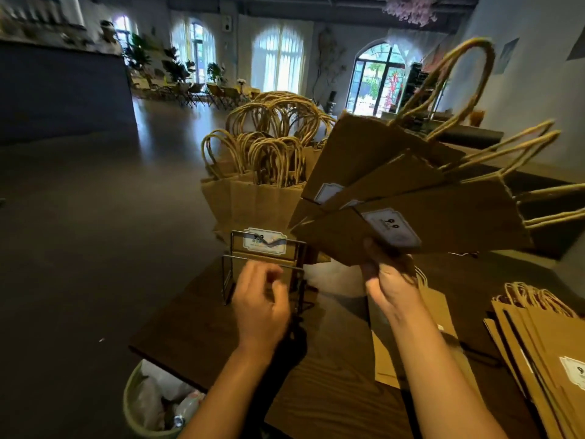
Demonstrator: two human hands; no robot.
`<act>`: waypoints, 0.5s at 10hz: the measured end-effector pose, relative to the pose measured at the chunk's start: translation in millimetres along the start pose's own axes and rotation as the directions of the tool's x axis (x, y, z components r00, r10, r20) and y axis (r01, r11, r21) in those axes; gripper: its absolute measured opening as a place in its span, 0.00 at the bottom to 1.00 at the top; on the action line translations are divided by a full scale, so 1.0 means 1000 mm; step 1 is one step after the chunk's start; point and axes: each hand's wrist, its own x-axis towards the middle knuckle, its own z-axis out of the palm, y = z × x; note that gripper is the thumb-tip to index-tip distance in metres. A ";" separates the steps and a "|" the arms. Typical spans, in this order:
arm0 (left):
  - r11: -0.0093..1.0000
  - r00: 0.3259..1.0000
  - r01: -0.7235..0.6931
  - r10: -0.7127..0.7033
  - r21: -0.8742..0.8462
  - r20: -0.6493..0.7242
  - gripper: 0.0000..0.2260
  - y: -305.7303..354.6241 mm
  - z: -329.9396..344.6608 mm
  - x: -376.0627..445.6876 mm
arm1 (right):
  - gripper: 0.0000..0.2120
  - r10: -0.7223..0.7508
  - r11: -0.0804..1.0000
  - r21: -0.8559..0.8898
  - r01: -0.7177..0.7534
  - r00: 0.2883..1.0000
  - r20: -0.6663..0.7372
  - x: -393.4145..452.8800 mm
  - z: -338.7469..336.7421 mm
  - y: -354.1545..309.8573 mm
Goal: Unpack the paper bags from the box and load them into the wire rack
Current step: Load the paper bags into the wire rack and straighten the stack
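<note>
The right hand [384,277] pinches a fan of flat paper bags [411,198] by their bottom edges, holding them up above the wooden table [202,337] with their twisted handles splayed toward the right. The left hand [261,304] hovers in front of the wire rack [262,270] with fingers loosely curled and holding nothing. More bags [253,191] already stand upright in the rack behind, a flat stack of bags [544,340] lies at the table's right edge, and a bin [152,403] sits on the floor below.

Matt brown paper bags [411,191], wooden table [316,391]
</note>
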 end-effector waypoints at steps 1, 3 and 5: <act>0.962 0.938 -0.021 -0.075 0.273 0.338 0.08 -0.038 -0.006 -0.006 | 0.14 -0.069 0.995 0.074 0.059 0.988 0.137 0.004 0.048 0.005; 0.761 0.773 -0.154 -0.304 0.630 0.557 0.35 -0.067 -0.001 0.000 | 0.43 -0.080 0.968 -0.217 0.126 0.974 0.210 0.032 0.062 0.028; 0.717 0.727 -0.188 -0.358 0.671 0.586 0.38 -0.083 0.009 -0.002 | 0.16 -0.129 0.923 -0.349 0.160 0.985 0.112 0.049 0.081 0.038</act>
